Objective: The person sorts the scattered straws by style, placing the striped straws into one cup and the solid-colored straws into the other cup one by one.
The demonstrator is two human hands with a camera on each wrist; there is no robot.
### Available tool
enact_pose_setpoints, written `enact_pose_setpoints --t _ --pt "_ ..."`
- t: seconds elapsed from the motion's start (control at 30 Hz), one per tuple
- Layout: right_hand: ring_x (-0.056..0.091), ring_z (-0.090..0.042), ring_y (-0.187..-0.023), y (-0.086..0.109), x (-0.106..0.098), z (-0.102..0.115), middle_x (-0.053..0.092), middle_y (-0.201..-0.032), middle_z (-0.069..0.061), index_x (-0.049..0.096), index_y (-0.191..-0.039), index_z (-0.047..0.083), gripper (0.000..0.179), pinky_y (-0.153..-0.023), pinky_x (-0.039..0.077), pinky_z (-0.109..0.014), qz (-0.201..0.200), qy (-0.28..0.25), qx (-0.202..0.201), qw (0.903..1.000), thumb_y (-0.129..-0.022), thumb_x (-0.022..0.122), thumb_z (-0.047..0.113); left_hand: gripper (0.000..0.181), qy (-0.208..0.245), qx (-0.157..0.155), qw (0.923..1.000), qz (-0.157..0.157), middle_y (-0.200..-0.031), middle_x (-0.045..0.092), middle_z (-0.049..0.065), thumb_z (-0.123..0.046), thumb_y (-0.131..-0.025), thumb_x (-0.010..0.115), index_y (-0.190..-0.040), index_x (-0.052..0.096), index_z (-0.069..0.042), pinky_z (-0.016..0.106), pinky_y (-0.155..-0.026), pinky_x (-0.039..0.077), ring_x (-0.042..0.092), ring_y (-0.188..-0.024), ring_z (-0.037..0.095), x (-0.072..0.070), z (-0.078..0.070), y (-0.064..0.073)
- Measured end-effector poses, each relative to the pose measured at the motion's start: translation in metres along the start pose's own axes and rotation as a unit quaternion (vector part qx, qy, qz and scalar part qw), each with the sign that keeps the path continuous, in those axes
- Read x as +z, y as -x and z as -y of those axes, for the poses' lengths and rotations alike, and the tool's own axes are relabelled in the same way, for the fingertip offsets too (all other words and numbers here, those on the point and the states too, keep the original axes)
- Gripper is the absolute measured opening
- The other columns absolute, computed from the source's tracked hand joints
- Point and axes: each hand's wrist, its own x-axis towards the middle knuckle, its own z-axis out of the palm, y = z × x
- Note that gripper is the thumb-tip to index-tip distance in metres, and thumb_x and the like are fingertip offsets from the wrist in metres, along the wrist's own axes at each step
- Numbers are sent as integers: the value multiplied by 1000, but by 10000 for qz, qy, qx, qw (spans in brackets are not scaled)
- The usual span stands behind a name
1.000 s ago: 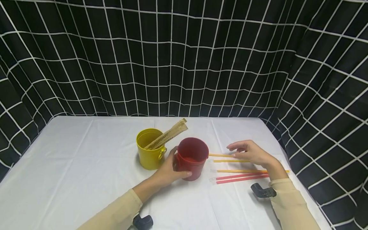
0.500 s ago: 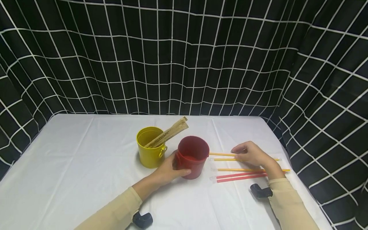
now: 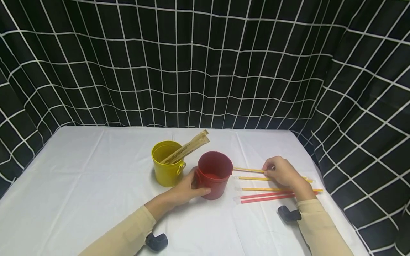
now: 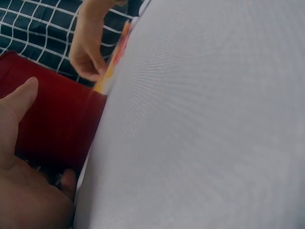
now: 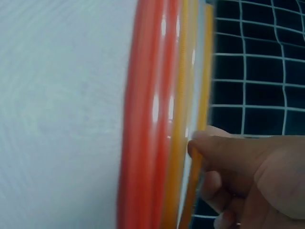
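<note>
1. Head view, leftmost: yellow bucket (image 3: 166,176), upright on the white bench (image 3: 80,195); paper packets (image 3: 187,149) lean out over its right side; a bump from the neighbouring bucket could tip it or jog them loose.
2. Left hand (image 3: 187,191): grip curled round the red bucket (image 3: 216,188), thumb in front; a slackened or twisted hold could let the bucket shift into the yellow one.
3. Pinched orange straw (image 3: 248,170): left end meets or passes the red bucket, cannot tell which; raised carelessly, it could catch on that wall.
4. Right hand (image 3: 282,172): grip narrow, fingertips on that straw; being thin, it could roll free; neighbouring clear wrappers (image 3: 237,178) could snag.
5. Count: buckets, two; packets, apparently two, overlapping; orange straws, three, including a middle orange straw (image 3: 254,178) and a near orange straw (image 3: 256,189); red straws (image 3: 266,195), two; hands, two.
</note>
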Motion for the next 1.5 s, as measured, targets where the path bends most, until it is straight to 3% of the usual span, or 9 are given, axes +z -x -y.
enact_pose_setpoints --t 0.37,0.6,0.73,0.97,1.07,1.1,1.17,1.33,1.5 --pt "61 -24 -82 7 -20 22 73 -104 -19 72 -112 1 20 -64 44 -23 -1619 -475 -780 9826 -92 69 1 89 132 31 9999 23 -163 38 7 -22 -90 76 -161 22 -15 51 -128 27 31 -154 29 -2 -1 1" --pt "57 7 -80 12 -30 35 75 -96 0 73 -109 -4 17 -74 43 -11 -2694 -1744 -1433 9362 -92 69 -1 87 15 -90 9999 57 -162 40 5 -26 -90 77 -160 26 -15 50 -127 29 33 -153 28 -2 1 -1" --pt "67 1 -87 23 -41 54 74 -94 13 70 -106 -10 15 -84 52 -9 -2726 -3690 -1894 8681 -92 64 -10 88 47 -103 9999 69 -161 41 2 -27 -89 78 -159 27 -17 50 -128 26 31 -154 25 -2 1 -1" --pt "73 -21 -85 50 -65 83 75 -102 -15 69 -109 -11 27 -82 63 -25 -1734 -6707 -2962 6576 -95 48 -20 87 87 -111 9998 109 -161 41 2 -27 -89 78 -159 27 -17 50 -127 28 32 -153 25 -3 1 0" --pt "74 -26 -87 57 -71 89 74 -105 -18 67 -112 -11 30 -82 64 -29 -1137 -7194 -3140 6091 -98 42 -19 87 117 -66 9998 116 -161 40 3 -26 -89 77 -159 27 -17 50 -127 28 31 -154 26 -3 1 0" --pt "74 -26 -88 58 -71 90 74 -105 -18 67 -112 -11 31 -83 64 -30 -1010 -7224 -3153 6070 -98 41 -19 86 128 -43 9998 113 -161 40 3 -26 -89 77 -159 27 -16 50 -127 28 31 -154 26 -3 2 0" --pt "74 -24 -89 59 -68 93 74 -105 -16 68 -112 -9 31 -82 64 -29 -924 -7079 -3121 6268 -98 42 -19 86 145 -40 9998 111 -162 40 4 -25 -90 77 -159 27 -16 49 -128 27 30 -154 26 -3 2 0" --pt "73 -16 -91 54 -52 97 72 -104 -8 71 -110 0 35 -82 63 -24 -689 -6460 -2827 7057 -98 43 -18 88 107 -130 9998 131 -165 35 5 -27 -90 76 -160 24 -14 51 -128 26 26 -156 28 -2 4 1" --pt "72 -11 -90 44 -35 95 73 -102 0 71 -107 8 30 -84 62 -23 -384 -6065 -2116 7655 -100 49 -10 89 60 -150 9998 154 -166 33 5 -29 -90 76 -160 24 -15 51 -128 25 24 -157 28 -3 4 -1"
